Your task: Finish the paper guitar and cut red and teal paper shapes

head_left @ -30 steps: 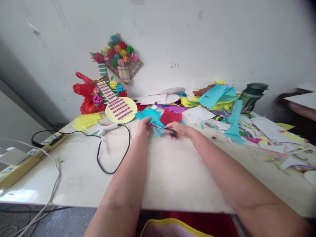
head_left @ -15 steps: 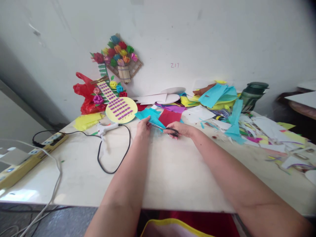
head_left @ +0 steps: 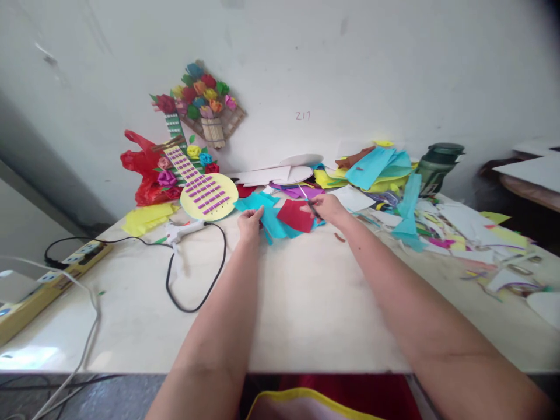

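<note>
My right hand (head_left: 328, 208) is closed round the black handles of a pair of scissors (head_left: 313, 209), whose thin blades point up and away, off the paper. My left hand (head_left: 250, 223) is pinched at the edge of a blue sheet of paper (head_left: 258, 201); its fingertips are partly hidden. More blue paper spreads on the table between both hands, a narrow strip at its near edge. A red piece of paper (head_left: 296, 216) lies over the blue, just left of the scissors.
To the left are a guitar-shaped paper craft (head_left: 210, 195), a white glue gun (head_left: 187, 231) with a looping black cord, yellow paper (head_left: 149, 219) and a power strip (head_left: 65, 277). Paper scraps (head_left: 464, 227) and a green bottle (head_left: 440, 168) are at right. Paper flowers (head_left: 205, 93) hang on the wall.
The scissors were at the blue paper between my hands; my right hand has lifted them up and right, blades now pointing away. My left hand stays by the blue paper. The view shifted slightly.
</note>
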The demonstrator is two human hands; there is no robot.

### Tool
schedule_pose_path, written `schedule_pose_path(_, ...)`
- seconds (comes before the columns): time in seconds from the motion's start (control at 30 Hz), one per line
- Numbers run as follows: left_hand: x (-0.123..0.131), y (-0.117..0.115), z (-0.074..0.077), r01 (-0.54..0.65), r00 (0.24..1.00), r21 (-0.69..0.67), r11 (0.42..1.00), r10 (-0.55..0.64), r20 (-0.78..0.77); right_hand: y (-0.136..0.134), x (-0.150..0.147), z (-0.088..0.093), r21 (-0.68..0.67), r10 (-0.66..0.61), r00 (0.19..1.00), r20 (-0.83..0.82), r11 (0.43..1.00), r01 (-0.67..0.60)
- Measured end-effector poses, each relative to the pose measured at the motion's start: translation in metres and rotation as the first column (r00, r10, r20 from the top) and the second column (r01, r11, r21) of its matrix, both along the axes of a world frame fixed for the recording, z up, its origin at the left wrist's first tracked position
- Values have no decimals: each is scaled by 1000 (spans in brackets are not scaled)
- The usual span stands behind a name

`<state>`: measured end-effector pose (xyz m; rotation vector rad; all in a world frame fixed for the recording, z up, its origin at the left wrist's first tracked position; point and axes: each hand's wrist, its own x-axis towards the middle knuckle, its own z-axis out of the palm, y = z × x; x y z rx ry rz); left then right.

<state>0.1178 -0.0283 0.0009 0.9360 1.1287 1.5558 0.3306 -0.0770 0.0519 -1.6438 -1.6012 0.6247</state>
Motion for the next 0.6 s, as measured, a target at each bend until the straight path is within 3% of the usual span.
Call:
schedule_pose_path(0.03,-1,0,0,-14,999,8,1000,14,-48,2,-2,-2,19,-80,981,177,997,78)
schedule_pose_path(0.1,-3,0,1,-42,986,18,999,44,-163,3,-7,-6,47,-175,862,476,984,174)
schedule_pose_path(0.17,-7,0,1,-72,953,3,997,70,-296,2,-11,-10,37,-185,752,633,977,209)
schedule_pose_path(0.27,-11,-1,3,-48,901,-53,997,20,-434,1,-14,-17,8,-154,673,723,977,215)
schedule_pose_path(0.47,-15,-6,9,151,845,-180,972,-221,-488,9,-12,-29,57,-118,607,786,991,118)
schedule_pose_path(0.6,-16,-7,11,136,773,-194,971,-227,-592,20,-11,-30,41,-50,583,811,999,29)
